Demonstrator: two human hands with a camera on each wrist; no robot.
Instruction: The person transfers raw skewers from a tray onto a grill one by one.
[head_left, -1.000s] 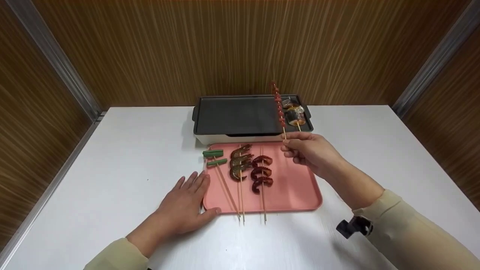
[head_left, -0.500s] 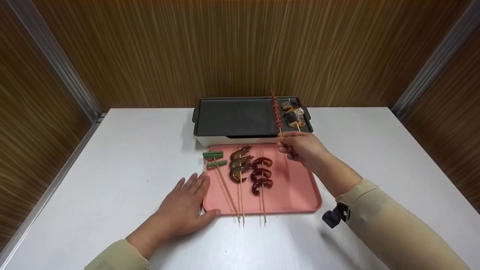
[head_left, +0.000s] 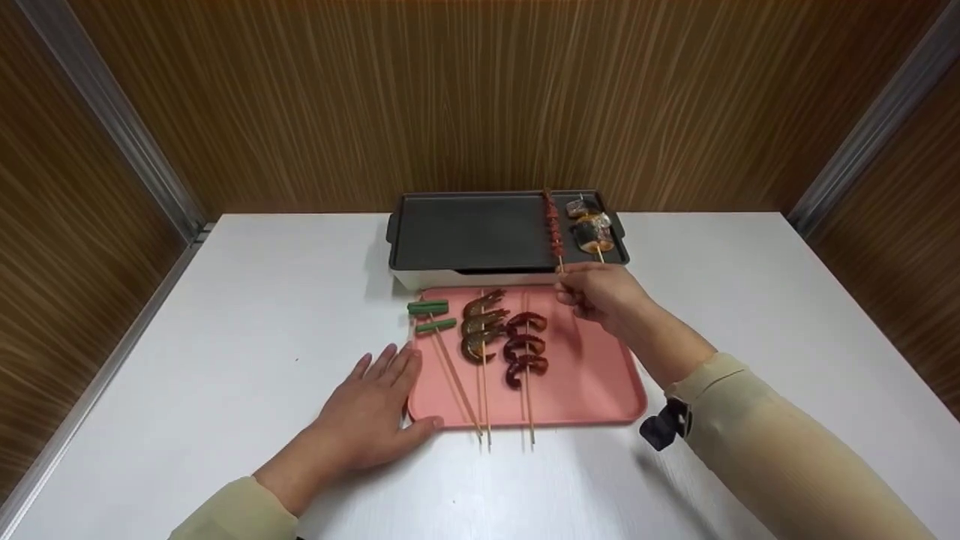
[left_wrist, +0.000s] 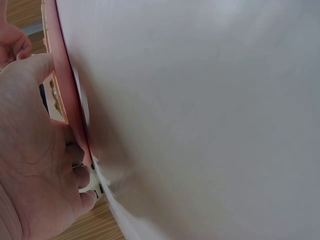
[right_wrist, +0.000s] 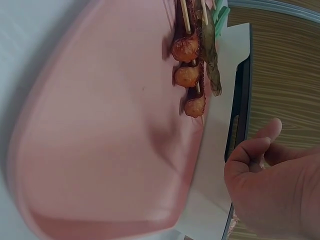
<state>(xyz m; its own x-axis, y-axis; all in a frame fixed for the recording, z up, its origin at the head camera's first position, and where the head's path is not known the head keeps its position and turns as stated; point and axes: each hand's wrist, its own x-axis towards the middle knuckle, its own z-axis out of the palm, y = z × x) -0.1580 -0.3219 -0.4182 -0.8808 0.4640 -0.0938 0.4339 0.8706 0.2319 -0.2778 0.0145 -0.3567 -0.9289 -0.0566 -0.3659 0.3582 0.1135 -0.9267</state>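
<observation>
My right hand (head_left: 600,291) pinches the stick end of a skewer of small red pieces (head_left: 553,229), which lies over the right part of a black griddle (head_left: 472,232). In the right wrist view the thumb and fingers of that hand (right_wrist: 270,175) are curled together by the griddle's front edge. Beside the red skewer, a fish skewer (head_left: 592,231) lies on the griddle. My left hand (head_left: 371,412) rests with fingers spread at the left edge of the pink tray (head_left: 589,390); in the left wrist view this hand (left_wrist: 35,145) touches the tray rim.
On the tray lie a shrimp skewer (head_left: 480,346), an octopus tentacle skewer (head_left: 526,345) and a skewer of green stalks (head_left: 429,307) whose tips overhang the left edge. Stick ends stick out past the tray's front rim. A wood-grain wall (head_left: 480,97) stands behind the griddle.
The red skewer has come down from above the griddle toward its surface, my right hand moving slightly left and down with it. My left hand has stayed in place.
</observation>
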